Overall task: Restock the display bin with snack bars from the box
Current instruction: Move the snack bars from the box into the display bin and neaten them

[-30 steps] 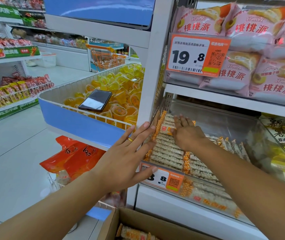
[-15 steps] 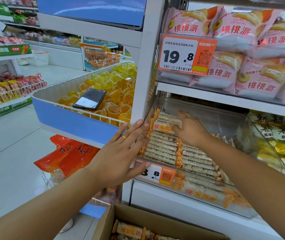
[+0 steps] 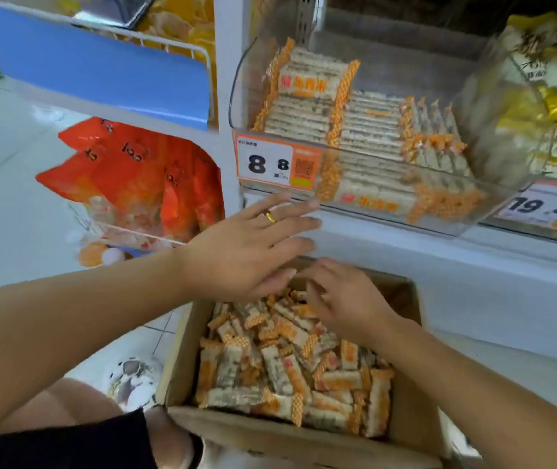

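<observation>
A clear plastic display bin on the shelf holds neat rows of orange-and-white snack bars, with an orange price tag reading 8.8 on its front. Below it an open cardboard box is full of loose snack bars. My left hand hovers flat, fingers spread, above the box's far left corner, holding nothing. My right hand reaches down into the far end of the box, fingers curled among the bars; whether it grips one is hidden.
A blue-fronted wire basket of yellow packs juts out at upper left, with orange-red bags beneath it. Yellow snack packs fill the bin to the right. White tiled floor lies to the left. My knee is beside the box.
Both hands left the display bin and dropped to the cardboard box. The view tilted down, so the box and its bars now fill the lower frame.
</observation>
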